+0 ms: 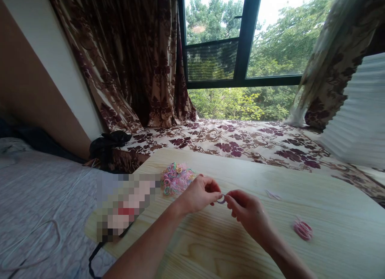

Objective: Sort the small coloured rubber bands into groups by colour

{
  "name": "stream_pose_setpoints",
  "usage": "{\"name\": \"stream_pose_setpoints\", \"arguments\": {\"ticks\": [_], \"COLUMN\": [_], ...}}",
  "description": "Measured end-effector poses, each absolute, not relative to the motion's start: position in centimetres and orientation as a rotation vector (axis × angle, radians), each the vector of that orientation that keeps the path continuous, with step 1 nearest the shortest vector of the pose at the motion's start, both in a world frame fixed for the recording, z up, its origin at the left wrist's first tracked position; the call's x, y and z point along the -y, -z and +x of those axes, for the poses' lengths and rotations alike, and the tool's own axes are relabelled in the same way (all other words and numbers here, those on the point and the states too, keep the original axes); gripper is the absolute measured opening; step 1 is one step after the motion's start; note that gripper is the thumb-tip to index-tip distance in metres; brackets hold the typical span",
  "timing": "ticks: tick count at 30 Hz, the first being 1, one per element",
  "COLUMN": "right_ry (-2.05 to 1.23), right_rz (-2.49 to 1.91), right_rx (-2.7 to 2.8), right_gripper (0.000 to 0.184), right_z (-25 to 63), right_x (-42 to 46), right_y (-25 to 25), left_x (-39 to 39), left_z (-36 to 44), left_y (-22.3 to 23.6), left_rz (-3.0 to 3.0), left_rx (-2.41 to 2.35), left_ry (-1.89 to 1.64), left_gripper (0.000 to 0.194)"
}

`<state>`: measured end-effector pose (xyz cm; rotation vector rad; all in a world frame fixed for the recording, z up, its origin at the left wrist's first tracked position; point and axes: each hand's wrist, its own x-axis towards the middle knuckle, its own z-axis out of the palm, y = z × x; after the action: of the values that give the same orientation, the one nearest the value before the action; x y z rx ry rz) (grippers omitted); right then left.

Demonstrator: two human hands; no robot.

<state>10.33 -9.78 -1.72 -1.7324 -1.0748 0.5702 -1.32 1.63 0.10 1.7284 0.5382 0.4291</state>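
Between my hands a small purple hair tie (221, 199) is stretched in a short curve above the wooden table (192, 251). My left hand (201, 192) pinches one side of it between thumb and fingers. The opposite side is pinched by my right hand (247, 207). Just beyond my left hand lies a heap of pastel hair ties (176, 178), partly in what looks like clear plastic. To the right of my right hand sits a bundle of pink hair ties (303, 229). A thin pale pink band (273, 195) lies farther back.
A blurred-out item (129, 211) with a black strap rests at the table's left edge. Beside it, a bed (36, 199) carries white cables. A floral-covered window ledge (210, 136) runs behind the table, with patterned curtains (162, 62) and a white pleated sheet (361, 110) at right.
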Motion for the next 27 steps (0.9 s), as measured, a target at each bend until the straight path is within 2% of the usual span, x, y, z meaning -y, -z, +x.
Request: {"name": "stream_pose_setpoints", "arguments": {"ticks": [8,17,27], "right_ry": [-0.473,-0.026,-0.151], "right_rz": [-1.839,-2.616,-2.860], "right_rx": [1.173,0.917,0.828], "right_gripper": [0.026,0.032,0.032], "right_z": [11.6,20.5,20.6], "right_x": [10.1,15.0,14.9], "right_y": [0.9,-2.5,-1.9], "left_x": [-1.4,-2.5,-3.9], "left_z": [-1.3,-1.6,-2.2], "left_y": [-0.3,0.3,0.6], "left_rz": [1.861,2.141,2.237], "left_rx": [-0.539,-0.668,-0.740], "left_ry": [-0.455,-0.601,-0.584], "left_gripper": [0.011,0.015,0.015]}}
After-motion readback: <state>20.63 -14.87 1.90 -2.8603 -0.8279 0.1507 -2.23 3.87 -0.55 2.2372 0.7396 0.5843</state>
